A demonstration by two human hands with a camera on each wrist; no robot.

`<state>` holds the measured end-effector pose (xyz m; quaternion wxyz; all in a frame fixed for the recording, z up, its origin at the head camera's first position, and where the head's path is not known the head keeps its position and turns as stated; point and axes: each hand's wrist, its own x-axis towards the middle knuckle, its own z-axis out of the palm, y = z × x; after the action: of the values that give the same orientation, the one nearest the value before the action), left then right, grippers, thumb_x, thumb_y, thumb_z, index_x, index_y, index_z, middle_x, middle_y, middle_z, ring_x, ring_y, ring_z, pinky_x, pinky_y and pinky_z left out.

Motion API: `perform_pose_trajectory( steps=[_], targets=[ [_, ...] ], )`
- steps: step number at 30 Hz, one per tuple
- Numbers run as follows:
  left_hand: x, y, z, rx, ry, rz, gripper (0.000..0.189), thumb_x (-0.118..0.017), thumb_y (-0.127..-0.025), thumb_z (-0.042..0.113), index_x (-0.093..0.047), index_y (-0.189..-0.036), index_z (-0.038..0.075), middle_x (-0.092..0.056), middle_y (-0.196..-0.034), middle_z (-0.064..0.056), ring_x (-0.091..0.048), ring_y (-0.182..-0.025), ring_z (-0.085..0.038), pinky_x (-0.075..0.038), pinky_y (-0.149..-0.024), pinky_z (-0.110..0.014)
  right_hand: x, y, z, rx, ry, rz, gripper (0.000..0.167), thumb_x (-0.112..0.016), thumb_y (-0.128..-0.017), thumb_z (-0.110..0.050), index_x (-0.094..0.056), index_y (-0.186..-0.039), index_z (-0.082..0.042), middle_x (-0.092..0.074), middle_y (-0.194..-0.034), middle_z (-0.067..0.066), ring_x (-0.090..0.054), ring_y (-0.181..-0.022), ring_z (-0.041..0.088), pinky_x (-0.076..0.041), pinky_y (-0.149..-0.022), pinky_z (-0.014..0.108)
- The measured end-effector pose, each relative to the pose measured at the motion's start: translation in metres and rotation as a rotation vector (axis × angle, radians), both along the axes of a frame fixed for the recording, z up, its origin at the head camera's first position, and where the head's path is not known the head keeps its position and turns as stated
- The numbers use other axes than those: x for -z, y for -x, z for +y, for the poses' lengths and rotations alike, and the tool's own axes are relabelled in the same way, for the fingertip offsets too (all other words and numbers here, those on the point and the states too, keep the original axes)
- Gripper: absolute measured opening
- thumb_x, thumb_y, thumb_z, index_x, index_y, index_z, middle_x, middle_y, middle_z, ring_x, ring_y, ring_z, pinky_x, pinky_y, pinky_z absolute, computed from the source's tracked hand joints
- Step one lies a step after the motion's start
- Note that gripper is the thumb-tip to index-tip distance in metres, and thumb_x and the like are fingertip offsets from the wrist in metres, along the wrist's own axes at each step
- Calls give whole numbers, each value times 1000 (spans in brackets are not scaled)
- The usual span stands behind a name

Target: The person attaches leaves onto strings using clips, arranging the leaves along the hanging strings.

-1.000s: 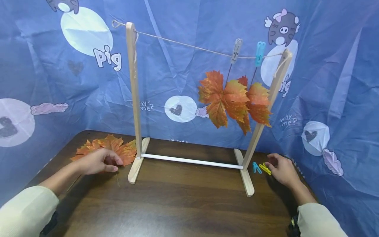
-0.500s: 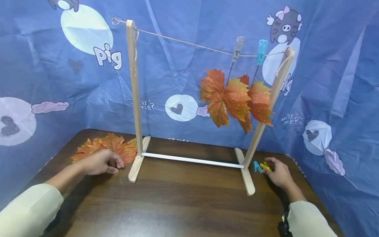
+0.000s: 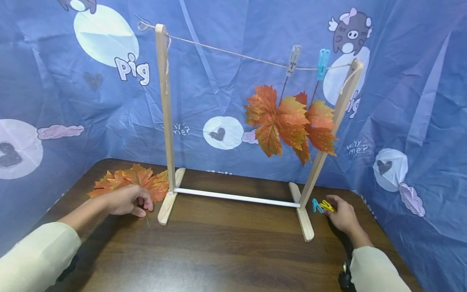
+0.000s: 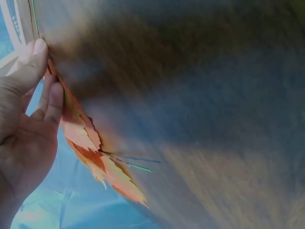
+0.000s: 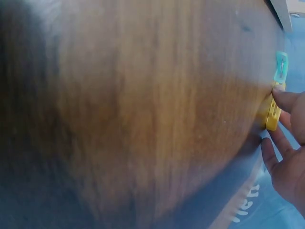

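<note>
On the wood-grain table, reaches to either side of the wooden rack, orange autumn leaves at left. With the nearer right hand, pinches the yellow clothespin beyond the right foot, slanted lengthwise leftward and away, beside the blue clothespin. With the left hand, well apart, pinches a thin leaf stem.

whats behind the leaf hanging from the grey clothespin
Another orange leaf, hung from a blue clothespin, peeks out behind it, with the blue backdrop farther back. The front leaf hides part of that second leaf and some backdrop, so those areas cannot be seen.
</note>
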<state>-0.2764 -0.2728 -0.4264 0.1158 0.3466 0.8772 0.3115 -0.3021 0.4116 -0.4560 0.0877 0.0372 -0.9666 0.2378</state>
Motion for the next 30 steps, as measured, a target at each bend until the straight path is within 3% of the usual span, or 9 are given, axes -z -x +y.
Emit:
perform_pose_trajectory(
  steps=[11,17,22,30],
  targets=[
    [-2,2,-1,57,45,-57,15,-79,-84,-3,-70,-87,9,-60,-84,5,-53,-76,-5,-47,-67,-24,1,-1,-2,8,-43,13,38,-70,-93,-4,-60,-123,15,-67,-102,27,-64,-95,42,-50,-84,57],
    [-6,4,0,85,98,12,19,-84,-79,5,-68,-84,14,-56,-85,4,-50,-77,-8,-43,-67,-26,1,0,1,-10,-63,19,33,-70,-93,-5,-62,-117,15,-69,-99,26,-65,-91,39,-50,-82,56],
    [-7,7,2,95,135,26,21,-85,-78,9,-66,-80,16,-52,-85,3,-46,-77,-8,-38,-67,-24,0,0,3,-3,-66,17,30,-70,-93,-4,-63,-115,15,-70,-101,26,-65,-91,39,-50,-81,55],
    [-4,9,1,177,83,112,22,-84,-77,9,-63,-80,18,-54,-89,7,-49,-79,-7,-42,-67,-27,-1,-4,4,15,-56,16,28,-69,-93,-5,-64,-113,15,-70,-97,23,-65,-90,37,-50,-81,52]
  ],
)
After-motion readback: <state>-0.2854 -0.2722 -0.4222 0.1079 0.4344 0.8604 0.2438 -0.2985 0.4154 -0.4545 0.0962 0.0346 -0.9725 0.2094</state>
